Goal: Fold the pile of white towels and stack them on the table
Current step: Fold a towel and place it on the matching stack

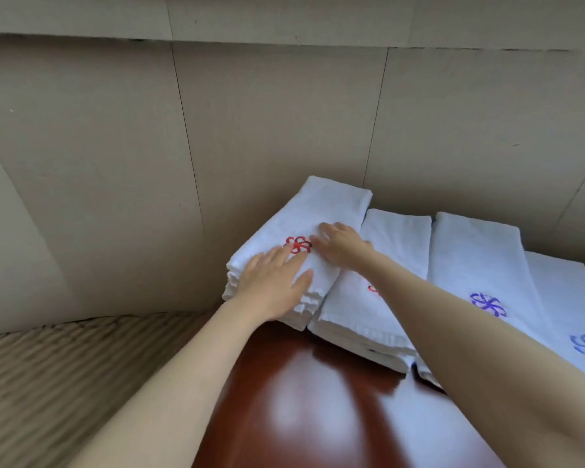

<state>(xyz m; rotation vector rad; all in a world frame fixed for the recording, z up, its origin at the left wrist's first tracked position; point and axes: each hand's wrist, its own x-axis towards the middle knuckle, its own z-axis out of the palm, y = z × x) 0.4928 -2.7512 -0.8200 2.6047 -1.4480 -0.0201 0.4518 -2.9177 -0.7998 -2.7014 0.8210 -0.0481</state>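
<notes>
Two hands, I see, press flat on the left stack [304,231]: left hand [274,285] fingers straight, together; right hand [340,243] fingers straight, spread.

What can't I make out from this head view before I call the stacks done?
- Second stack's red logo: mostly hidden by the right forearm.
- Rightmost towel: cut off by the right edge.
- Towel count in the left stack: the left hand covers its layered edge.
- Table: glare blurs it.

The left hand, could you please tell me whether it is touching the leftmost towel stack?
Touching. The head view shows the left hand lying flat, fingers straight, on top of the leftmost towel stack.
</notes>
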